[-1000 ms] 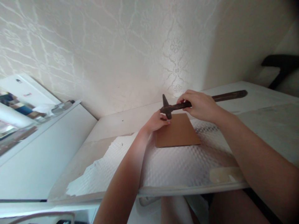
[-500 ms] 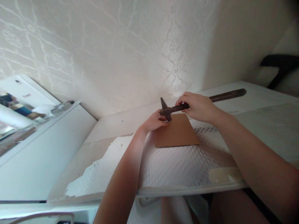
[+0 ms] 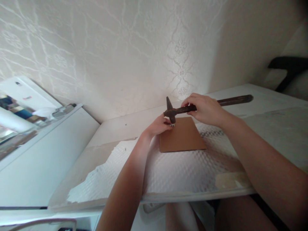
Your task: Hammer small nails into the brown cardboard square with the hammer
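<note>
My right hand [image 3: 203,108] is wrapped round the dark handle of a hammer [image 3: 171,113], close to its head. The hammer's long handle sticks out behind the hand to the right, and its pointed end faces up. Under the head's lower face, my left hand [image 3: 157,125] is closed in a pinch on a small shiny metal piece [image 3: 172,125], too small to make out fully. This piece is at the upper left of a flat brown board [image 3: 183,138], where the left fingers rest. Whether hammer and metal piece touch, I cannot tell.
The board lies on a white quilted-pattern sheet [image 3: 178,173] with torn edges, spread on a pale table [image 3: 96,147]. A patterned wall rises behind. At left stands a white cabinet [image 3: 53,154] with assorted items on top. A black armrest-like part [image 3: 288,62] is at far right.
The hammer head has risen slightly, and the handle's far end has dipped a little. My left hand and the board stay where they were.
</note>
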`<state>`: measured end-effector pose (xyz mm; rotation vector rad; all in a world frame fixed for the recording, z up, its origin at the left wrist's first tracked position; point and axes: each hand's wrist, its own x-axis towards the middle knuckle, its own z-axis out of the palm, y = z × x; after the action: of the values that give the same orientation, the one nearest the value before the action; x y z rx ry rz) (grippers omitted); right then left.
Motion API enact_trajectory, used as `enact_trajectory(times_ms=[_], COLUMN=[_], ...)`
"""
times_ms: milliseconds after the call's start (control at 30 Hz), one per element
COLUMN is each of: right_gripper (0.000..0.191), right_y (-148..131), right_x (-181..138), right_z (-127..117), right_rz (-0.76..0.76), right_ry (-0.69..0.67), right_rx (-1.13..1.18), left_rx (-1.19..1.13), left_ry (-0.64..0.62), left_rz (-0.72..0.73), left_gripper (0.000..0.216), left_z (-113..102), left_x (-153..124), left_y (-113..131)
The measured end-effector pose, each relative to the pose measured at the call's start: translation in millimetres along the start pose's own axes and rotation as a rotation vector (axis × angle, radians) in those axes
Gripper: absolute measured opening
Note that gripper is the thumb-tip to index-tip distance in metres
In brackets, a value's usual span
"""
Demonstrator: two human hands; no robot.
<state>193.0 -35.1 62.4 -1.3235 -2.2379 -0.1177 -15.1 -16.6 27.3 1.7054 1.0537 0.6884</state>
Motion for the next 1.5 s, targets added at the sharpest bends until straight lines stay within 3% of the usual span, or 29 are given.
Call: enact_trajectory(times_ms=[133, 333, 567, 867, 1133, 1333, 1500], right_gripper=[0.026, 0.023, 0.025, 0.034, 0.036, 0.038, 0.034], right_y=[0.5, 7.5, 13.0, 29.6, 39.1, 46.0, 40.8], right_x=[-0.3, 0.3, 0.5, -0.1, -3.0, -4.9, -4.3], right_z=[-2.9, 0.1, 1.2, 22.0, 31.3, 38.1, 40.2], right_rz=[0.044, 0.037, 0.095, 0.334, 0.550, 0.630, 0.553], right_ry=[0.075, -0.058, -0.012, 0.054, -0.041, -0.132, -0.169], right_rx=[-0.007, -0.039, -0.031, -0.080, -0.135, -0.120, -0.165], left_rx=[-0.045, -0.038, -0.041, 0.011, 0.027, 0.067, 0.129], left_ry=[-0.001, -0.026, -0.003, 0.026, 0.039, 0.142, 0.270], left_rz=[-0.030, -0.001, -0.036, -0.056, -0.049, -0.040, -0.024], left_gripper=[0.065, 0.059, 0.072, 0.077, 0.071, 0.057, 0.049], left_z=[-0.2, -1.6, -1.4, -0.4, -0.3, 1.2, 0.5], left_x=[0.2, -2.2, -0.4, -0.2, -0.9, -0.1, 3.3], left_y=[-1.9, 0.1, -3.7, -3.4, -1.0, 0.5, 0.0])
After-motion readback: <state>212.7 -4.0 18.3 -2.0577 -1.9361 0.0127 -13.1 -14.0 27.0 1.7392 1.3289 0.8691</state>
